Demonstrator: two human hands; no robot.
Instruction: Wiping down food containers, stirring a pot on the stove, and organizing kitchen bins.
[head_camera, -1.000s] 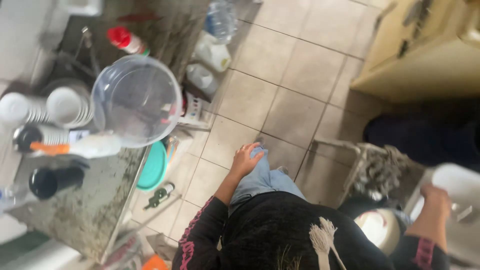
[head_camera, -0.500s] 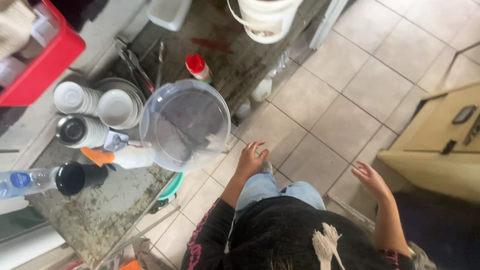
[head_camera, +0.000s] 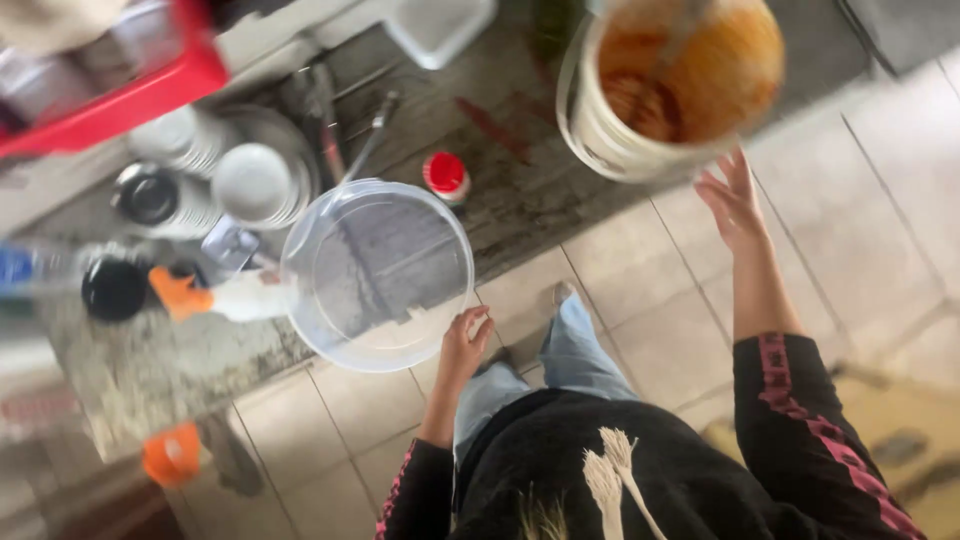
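Two hands are up: my left hand (head_camera: 465, 345) grips the near rim of the clear bowl (head_camera: 378, 275) over the bench (head_camera: 150, 370) edge. My right hand (head_camera: 733, 200), fingers spread and holding nothing, sits just below the orange-stained bucket (head_camera: 672, 80), which lies ahead of it and nearer to it than to the left.

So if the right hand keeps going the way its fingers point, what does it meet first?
Most likely the white bucket of orange-brown contents: the right hand is open, fingertips aimed up at its lower rim with nothing between them. Depth is unclear, so it may lie nearer than it looks.
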